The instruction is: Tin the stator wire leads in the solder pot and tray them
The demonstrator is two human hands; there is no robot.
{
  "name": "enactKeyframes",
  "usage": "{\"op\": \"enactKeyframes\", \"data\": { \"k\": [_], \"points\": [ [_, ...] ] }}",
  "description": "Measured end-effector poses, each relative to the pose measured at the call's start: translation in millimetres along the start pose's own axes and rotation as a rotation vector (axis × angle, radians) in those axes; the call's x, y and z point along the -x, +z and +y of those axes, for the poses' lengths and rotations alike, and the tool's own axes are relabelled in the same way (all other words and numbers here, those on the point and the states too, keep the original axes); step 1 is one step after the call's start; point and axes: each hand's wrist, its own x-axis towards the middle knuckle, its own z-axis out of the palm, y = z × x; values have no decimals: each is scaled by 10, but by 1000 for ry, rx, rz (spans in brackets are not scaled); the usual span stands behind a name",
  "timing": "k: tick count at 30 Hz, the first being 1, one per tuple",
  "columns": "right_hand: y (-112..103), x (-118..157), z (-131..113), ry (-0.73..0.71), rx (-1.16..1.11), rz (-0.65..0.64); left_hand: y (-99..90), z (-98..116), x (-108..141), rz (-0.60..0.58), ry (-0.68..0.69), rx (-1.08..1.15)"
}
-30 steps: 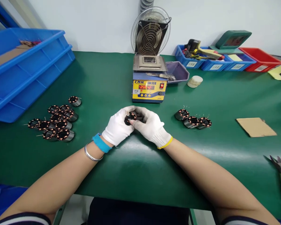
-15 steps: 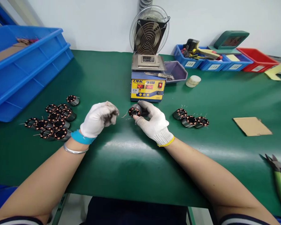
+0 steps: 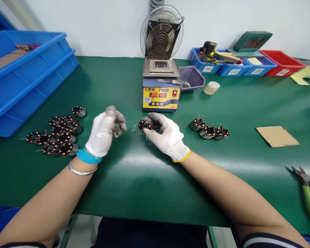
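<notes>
A motor stator (image 3: pixel 145 124) with copper windings and thin loose wire ends is gripped between the thumb and fingers of my right hand (image 3: pixel 165 132). Its wound face points left, toward my left hand (image 3: pixel 104 129). That hand hovers apart from the stator with gloved fingers curled in; whatever they may hold is hidden. Left of it stands a cluster of several stators (image 3: pixel 64 136). To the right, a group of 3 more stators (image 3: pixel 208 131) stands with wire ends sticking up. Straight behind my right hand sits a yellow-fronted solder pot (image 3: pixel 161 98) with lit red digits.
A fan (image 3: pixel 160 40) rises behind the pot, with a purple tray (image 3: pixel 196 77) beside it. Stacked blue crates (image 3: pixel 36 82) fill the left. Small blue bins (image 3: pixel 234 70) and a red bin (image 3: pixel 284 65) line the back right. A cardboard piece (image 3: pixel 277 136) and green-handled cutters (image 3: pixel 308 199) lie right.
My left hand has drawn back slightly to the left, and its wrist has turned so the fingers point more upward. My right hand still holds the stator. The view has shifted a little.
</notes>
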Motion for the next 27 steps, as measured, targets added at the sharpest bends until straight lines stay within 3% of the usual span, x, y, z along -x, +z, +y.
{"op": "enactKeyframes", "data": {
  "k": [2,4,10,14,16,22,25,27],
  "points": [
    [-6,13,-16,-32,49,-4,63,-16,31,-134,1,-193],
    [-12,24,-38,-57,97,-15,118,-1,68,-158,-14,-301],
    [-6,10,-54,-1,72,-1,46,31,49,88,-47,-112],
    [-7,4,-24,-27,54,8,101,19,104,-192,-37,-327],
    [-10,4,-14,-56,84,5,149,47,164,-246,-47,-369],
    [11,-15,25,-13,8,45,187,99,176,34,70,-235],
    [12,-10,43,-53,45,48,253,61,166,-155,-62,-309],
    [7,-4,46,-92,95,43,280,59,189,-216,-128,-320]
  ]
}}
